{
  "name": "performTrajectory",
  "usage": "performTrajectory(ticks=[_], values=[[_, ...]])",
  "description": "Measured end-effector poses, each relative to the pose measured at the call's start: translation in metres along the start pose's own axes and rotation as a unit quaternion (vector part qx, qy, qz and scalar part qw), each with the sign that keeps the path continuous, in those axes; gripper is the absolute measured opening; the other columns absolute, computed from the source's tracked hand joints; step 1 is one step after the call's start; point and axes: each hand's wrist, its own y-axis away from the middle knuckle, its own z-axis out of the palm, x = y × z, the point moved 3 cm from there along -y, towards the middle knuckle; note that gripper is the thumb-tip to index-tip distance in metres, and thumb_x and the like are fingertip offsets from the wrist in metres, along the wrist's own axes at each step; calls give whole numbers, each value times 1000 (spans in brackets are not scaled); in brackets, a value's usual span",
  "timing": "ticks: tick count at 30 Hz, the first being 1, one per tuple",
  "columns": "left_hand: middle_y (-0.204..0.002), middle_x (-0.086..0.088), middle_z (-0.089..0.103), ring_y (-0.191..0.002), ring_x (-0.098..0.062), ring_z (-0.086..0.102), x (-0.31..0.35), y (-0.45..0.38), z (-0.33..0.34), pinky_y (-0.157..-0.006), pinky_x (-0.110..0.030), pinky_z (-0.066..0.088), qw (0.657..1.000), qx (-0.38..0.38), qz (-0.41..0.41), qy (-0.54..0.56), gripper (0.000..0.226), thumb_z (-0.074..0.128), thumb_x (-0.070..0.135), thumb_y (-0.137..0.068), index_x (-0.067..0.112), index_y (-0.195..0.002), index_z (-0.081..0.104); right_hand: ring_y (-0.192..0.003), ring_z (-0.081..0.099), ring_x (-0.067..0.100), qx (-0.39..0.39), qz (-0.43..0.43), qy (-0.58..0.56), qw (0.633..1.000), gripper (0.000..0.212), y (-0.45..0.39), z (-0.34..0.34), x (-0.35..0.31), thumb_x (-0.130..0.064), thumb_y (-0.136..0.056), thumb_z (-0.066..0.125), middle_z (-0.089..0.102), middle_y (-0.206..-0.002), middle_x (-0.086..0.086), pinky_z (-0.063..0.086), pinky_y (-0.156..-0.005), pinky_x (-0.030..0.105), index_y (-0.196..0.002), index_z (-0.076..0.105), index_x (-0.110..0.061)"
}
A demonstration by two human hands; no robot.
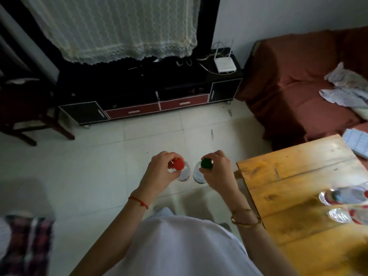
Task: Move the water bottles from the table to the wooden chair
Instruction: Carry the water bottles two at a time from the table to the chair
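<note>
1. Water bottles: two are in transit, one per hand, both held over the tiled floor (103, 156) between the table (294, 168) and the wooden chair (29, 108). Two more bottles (346, 196) rest on the table at the right edge of view.
2. Left hand (159, 172): grip is clamped around the neck of the red-capped bottle (178, 166), fingers just under the cap. The clear body hangs below.
3. Right hand (217, 172): grip is clamped the same way on the green-capped bottle (206, 163).
4. The two bottles hang side by side, close, with a thin gap between them. Best to keep them from knocking together.
5. Step in hand, as I judge it: the carry toward the chair, which stands well apart at far left, dark and partly out of view.
6. To do it well: hold both bottles upright by the necks and turn the body left.
7. Something pale lies on the chair seat; I cannot tell what. Pick a bare, flat spot.
8. Set each base down fully before loosening the fingers.
9. Risk: neck holds let full bottles swing; move slowly.
</note>
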Motion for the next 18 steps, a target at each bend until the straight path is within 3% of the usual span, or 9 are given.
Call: performTrajectory(ticks=[3, 9, 14, 18], values=[[-100, 5, 64, -86, -10, 62, -44, 9, -52, -78, -17, 53, 999, 36, -18, 1, 32, 77, 17, -75, 20, -106, 68, -83, 53, 14, -22, -24, -24, 999, 23, -16, 37, -53, -9, -78, 69, 58, -106, 4, 41, -75, 20, -101, 68, -11], [-99, 7, 64, -88, -12, 61, -121, 29, -140, -80, -22, 54, 991, 105, -78, 1, 35, 78, 19, -74, 22, -107, 67, -84, 54, 13, -85, -103, -22, 991, 24, -46, 102, -161, -8, -80, 69, 57, -106, 3, 35, -65, 6, -103, 67, -11], [-101, 4, 65, -84, -9, 62, -178, 43, -202, -79, -18, 54, 976, 168, -142, 11, 38, 80, 19, -72, 18, -109, 67, -87, 52, 12, -138, -175, 10, 975, 23, -73, 156, -244, -12, -82, 68, 57, -110, 3, 36, -69, 9, -105, 65, -12], [-104, 2, 66, -90, -13, 64, -224, 45, -251, -84, -25, 54, 956, 224, -189, 17, 41, 80, 19, -72, 16, -111, 67, -87, 52, 14, -177, -224, 45, 957, 23, -100, 203, -310, -12, -82, 67, 58, -109, 5, 42, -76, 19, -105, 65, -11]])
